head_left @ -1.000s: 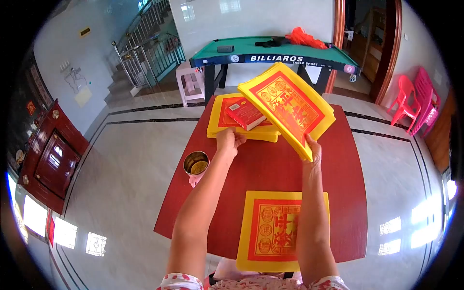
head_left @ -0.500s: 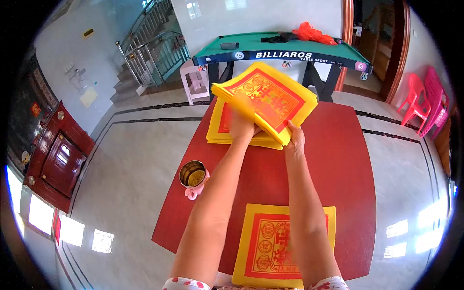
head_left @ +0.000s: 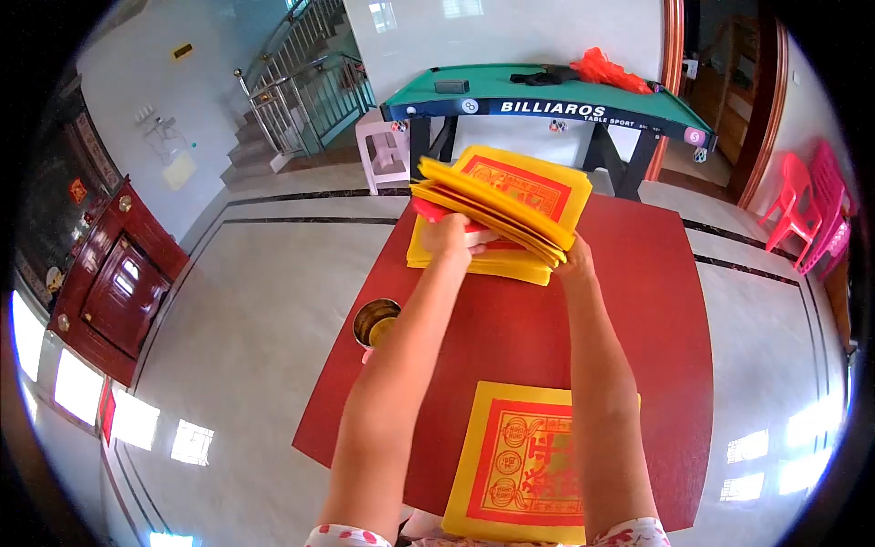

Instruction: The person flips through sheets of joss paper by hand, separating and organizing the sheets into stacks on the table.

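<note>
My left hand (head_left: 447, 241) is closed at the near left of a tilted stack of yellow joss paper (head_left: 497, 211), whose layered edges face me. A red and white piece (head_left: 476, 235) shows beside these fingers; I cannot make out what it is. At the stack's lower right corner, my right hand (head_left: 574, 259) grips the sheets, its fingers partly hidden. Beneath lies a larger pile of joss paper (head_left: 570, 196) with red print. Another joss paper pile (head_left: 492, 456) lies at the table's near edge, partly covered by my right forearm.
A metal-lined mug (head_left: 372, 319) stands on the red table (head_left: 638, 365), partly behind my left forearm. Beyond the table is a green billiard table (head_left: 510, 87) with a red plastic bag (head_left: 609, 70) on it. Pink chairs (head_left: 789, 196) stand at the right.
The held stack has tipped, from its printed face showing to its layered edges showing. Both hands stay on it. The view has shifted slightly, and my left forearm covers more of the mug.
</note>
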`<action>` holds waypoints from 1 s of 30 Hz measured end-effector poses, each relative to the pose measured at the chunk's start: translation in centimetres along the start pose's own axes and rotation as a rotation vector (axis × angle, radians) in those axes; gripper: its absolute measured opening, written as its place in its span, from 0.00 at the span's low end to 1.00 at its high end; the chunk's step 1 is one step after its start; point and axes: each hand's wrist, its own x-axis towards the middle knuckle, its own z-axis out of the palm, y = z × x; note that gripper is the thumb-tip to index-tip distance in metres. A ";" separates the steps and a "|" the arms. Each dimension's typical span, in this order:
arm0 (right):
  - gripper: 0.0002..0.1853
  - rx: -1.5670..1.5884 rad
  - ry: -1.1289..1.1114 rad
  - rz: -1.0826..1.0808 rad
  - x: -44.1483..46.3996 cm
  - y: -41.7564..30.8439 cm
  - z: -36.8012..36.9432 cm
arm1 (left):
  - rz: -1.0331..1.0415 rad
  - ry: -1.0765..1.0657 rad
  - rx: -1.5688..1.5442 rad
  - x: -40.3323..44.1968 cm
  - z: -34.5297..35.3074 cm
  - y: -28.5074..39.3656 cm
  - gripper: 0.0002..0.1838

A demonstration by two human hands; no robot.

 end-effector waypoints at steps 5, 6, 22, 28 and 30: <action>0.15 -0.228 0.198 -0.029 -1.1 -0.3 2.2 | 0.271 0.259 -0.091 1.2 -3.5 5.1 0.17; 0.15 -0.275 0.184 -0.012 -1.1 -0.4 2.3 | 0.343 0.313 -0.109 1.1 -4.1 6.1 0.17; 0.20 -1.427 0.647 -0.473 -1.0 2.2 4.0 | -0.075 -0.284 -0.214 1.8 -1.4 1.3 0.21; 0.20 -1.400 0.822 -0.651 -7.5 2.0 5.1 | 0.240 -0.162 0.231 1.9 -0.1 -2.7 0.18; 0.20 -1.467 0.797 -0.733 -9.3 2.6 4.0 | 0.274 -0.127 0.525 1.1 -0.1 -2.5 0.16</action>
